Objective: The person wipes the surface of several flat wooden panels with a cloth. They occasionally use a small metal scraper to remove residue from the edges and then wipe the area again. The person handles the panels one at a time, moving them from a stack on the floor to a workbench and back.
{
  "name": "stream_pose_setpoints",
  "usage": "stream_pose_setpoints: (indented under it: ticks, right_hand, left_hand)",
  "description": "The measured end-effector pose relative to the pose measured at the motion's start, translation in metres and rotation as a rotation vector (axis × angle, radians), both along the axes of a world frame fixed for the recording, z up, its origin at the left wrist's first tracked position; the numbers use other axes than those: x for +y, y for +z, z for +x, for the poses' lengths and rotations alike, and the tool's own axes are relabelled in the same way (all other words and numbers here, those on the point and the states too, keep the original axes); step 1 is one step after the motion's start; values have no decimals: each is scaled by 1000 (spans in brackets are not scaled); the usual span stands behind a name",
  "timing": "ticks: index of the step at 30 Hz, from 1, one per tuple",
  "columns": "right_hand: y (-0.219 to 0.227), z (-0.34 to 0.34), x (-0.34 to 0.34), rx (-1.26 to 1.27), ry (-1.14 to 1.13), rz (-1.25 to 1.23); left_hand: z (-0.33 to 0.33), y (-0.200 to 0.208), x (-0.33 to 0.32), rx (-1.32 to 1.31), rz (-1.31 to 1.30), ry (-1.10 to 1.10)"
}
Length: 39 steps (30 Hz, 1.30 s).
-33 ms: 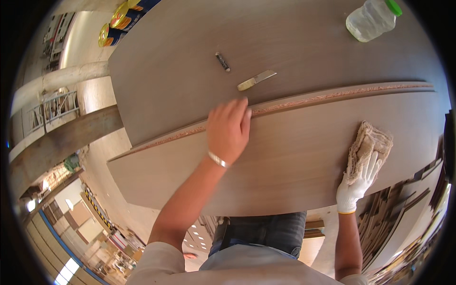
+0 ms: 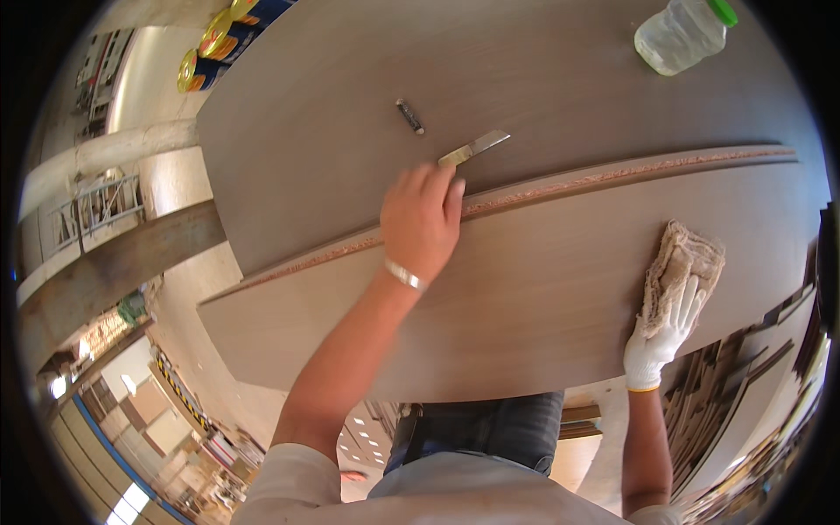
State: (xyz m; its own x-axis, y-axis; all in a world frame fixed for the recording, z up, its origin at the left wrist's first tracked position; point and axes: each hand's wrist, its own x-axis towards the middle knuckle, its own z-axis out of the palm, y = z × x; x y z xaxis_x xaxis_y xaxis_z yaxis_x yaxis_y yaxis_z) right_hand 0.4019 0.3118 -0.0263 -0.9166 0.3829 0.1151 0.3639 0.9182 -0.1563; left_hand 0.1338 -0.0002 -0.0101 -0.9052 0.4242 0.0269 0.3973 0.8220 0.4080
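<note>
Grey-brown board (image 2: 534, 306), with a frayed, folded beige rag (image 2: 681, 254) under outstretched right grip (image 2: 667, 331); left grip (image 2: 422, 217) unclear.

A pale short-sleeved shirt (image 2: 472, 505) tops dark trousers (image 2: 516, 433), with a silvery bracelet (image 2: 405, 275) and a white, yellow-edged glove (image 2: 653, 352).

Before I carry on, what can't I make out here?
All in the head view:
Bare left hand: palm hidden behind its own back.
Silver-bladed knife with pale handle: handle end meets that hand's fingertips in the picture; contact unclear.
Beige folded cloth: part covered by the white-gloved right hand.
Uppermost dark-blue-and-gold can: cut off by the upper edge.
</note>
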Motion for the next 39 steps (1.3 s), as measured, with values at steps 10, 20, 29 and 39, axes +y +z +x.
stream_pose_setpoints:
  ticks: [10, 20, 29, 39]
  right_hand:
    - [4, -3, -6, -5, -74, 49]
    - [-5, 6, -11, 77, -81, 46]
    - [-3, 7, -17, 89, -85, 102]
    - [-2, 4, -18, 43, -160, 95]
  left_hand:
    - [-91, -17, 16, -687, 365, -347]
    - [-91, -4, 56, -597, -2, -982]
    - [-95, -1, 68, -628, -134, -1077]
    - [-93, -9, 54, -322, -164, -1173]
